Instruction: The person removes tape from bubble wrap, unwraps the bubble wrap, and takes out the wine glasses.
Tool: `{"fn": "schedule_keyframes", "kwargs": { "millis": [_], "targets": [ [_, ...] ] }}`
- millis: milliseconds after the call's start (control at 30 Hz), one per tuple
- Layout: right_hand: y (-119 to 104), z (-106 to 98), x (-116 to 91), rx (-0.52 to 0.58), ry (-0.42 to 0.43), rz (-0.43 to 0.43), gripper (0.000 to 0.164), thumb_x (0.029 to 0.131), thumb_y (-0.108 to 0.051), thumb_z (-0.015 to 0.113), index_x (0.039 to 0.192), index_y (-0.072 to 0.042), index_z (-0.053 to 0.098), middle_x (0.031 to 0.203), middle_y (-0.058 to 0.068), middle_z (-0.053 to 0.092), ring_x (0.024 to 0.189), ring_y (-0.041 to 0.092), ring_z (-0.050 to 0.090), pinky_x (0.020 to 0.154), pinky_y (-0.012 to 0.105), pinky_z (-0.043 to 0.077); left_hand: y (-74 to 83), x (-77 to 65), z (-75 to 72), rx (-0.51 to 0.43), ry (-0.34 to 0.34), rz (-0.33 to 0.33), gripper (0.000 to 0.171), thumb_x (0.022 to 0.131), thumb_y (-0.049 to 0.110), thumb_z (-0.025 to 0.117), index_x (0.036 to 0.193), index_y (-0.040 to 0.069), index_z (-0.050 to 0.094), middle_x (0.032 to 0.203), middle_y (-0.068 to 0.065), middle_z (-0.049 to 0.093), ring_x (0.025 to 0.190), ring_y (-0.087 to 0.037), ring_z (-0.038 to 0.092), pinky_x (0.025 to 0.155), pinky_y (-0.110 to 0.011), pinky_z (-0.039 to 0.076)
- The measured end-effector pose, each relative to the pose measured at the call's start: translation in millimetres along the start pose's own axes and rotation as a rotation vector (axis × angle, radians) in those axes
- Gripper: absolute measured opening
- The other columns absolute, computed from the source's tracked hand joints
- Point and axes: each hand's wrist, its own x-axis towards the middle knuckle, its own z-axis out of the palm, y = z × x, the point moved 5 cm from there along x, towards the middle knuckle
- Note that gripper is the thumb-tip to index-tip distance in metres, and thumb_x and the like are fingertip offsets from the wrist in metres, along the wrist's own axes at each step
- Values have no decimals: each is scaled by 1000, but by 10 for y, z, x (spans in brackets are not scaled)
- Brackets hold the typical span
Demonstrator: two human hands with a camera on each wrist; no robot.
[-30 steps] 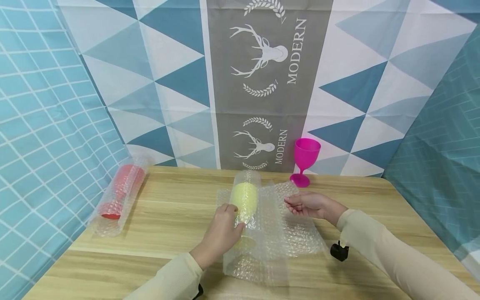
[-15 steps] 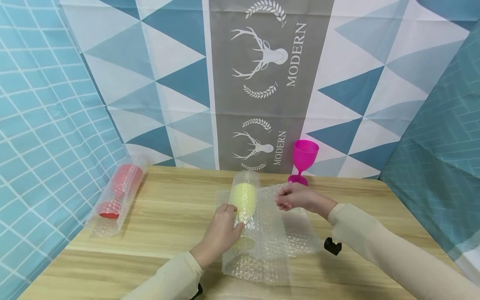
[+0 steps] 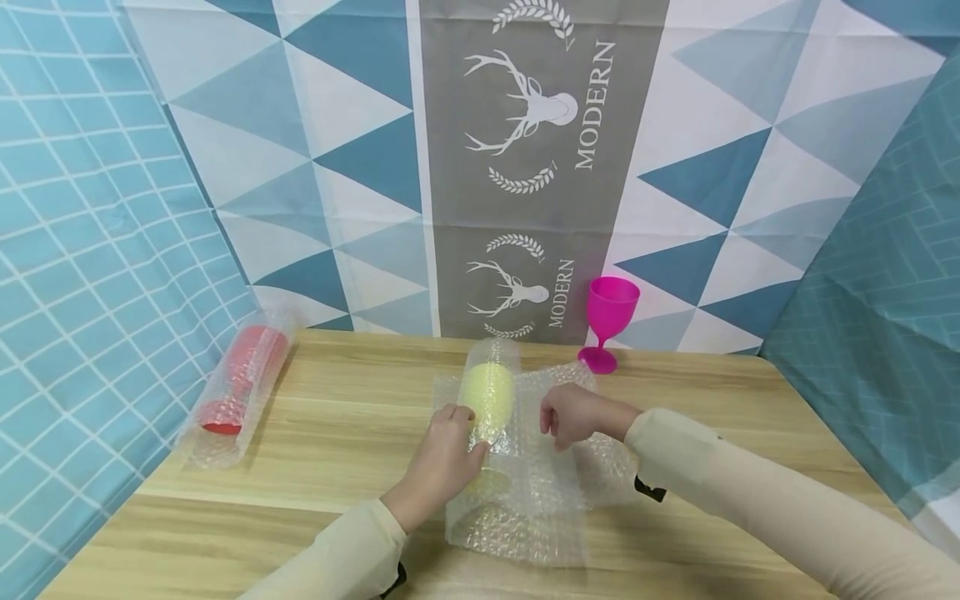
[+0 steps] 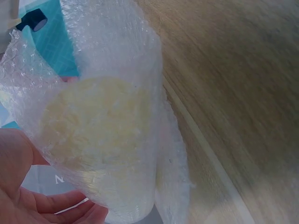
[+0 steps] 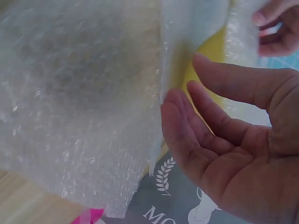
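Observation:
A yellow goblet point(image 3: 489, 390) lies on the table, rolled in bubble wrap point(image 3: 517, 532). My left hand point(image 3: 441, 458) grips the roll from its left side, thumb and fingers around it; in the left wrist view the pale yellow foot point(image 4: 96, 121) shows through the layers. Just right of the roll, my right hand point(image 3: 576, 415) hovers over the loose part of the sheet. Seen from the right wrist, its fingers point(image 5: 175, 126) are loosely bent beside the wrap's edge, with the thumb apart from them and nothing pinched between.
A red goblet point(image 3: 243, 367), wrapped in bubble wrap, lies at the table's left side. At the back right a bare pink goblet point(image 3: 611, 310) stands upright, close to the patterned cloth point(image 3: 517, 192). Blue cloths point(image 3: 75, 250) border both sides of the wooden table point(image 3: 360, 367).
My right hand has moved left and slightly toward me, from the sheet's far right part to beside the roll. The left hand keeps its hold on the wrapped yellow goblet.

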Motion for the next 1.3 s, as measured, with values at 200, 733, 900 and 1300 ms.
{"fn": "schedule_keyframes", "kwargs": {
  "millis": [200,733,900,1300],
  "targets": [
    [97,164,-49,-5,3,19,21,62,9,74,76,-5,66,70,1,62,66,8,52,59,19,46,-3,-48,18,-4,-11,-4,39,79,11,73,109,-11,60,108,-24,63,102,-35,62,86,-37,57],
    [282,401,-91,79,-69,-81,43,55,3,87,85,-6,58,79,3,61,69,3,50,64,15,46,45,-67,12,-8,36,26,37,77,9,75,105,-11,61,102,-22,64,96,-32,63,81,-36,58],
    [243,417,-105,0,58,-168,45,49,1,88,82,-5,57,73,1,56,67,3,44,61,15,41,36,-47,2,-5,48,14,38,76,10,75,105,-10,61,103,-22,64,96,-32,63,81,-36,58],
    [293,415,-169,28,213,-230,43,49,5,86,85,-2,63,77,4,61,72,10,54,65,18,48,26,-16,11,21,72,34,37,76,10,76,104,-11,62,101,-22,66,95,-32,64,80,-35,58]
  ]
}}
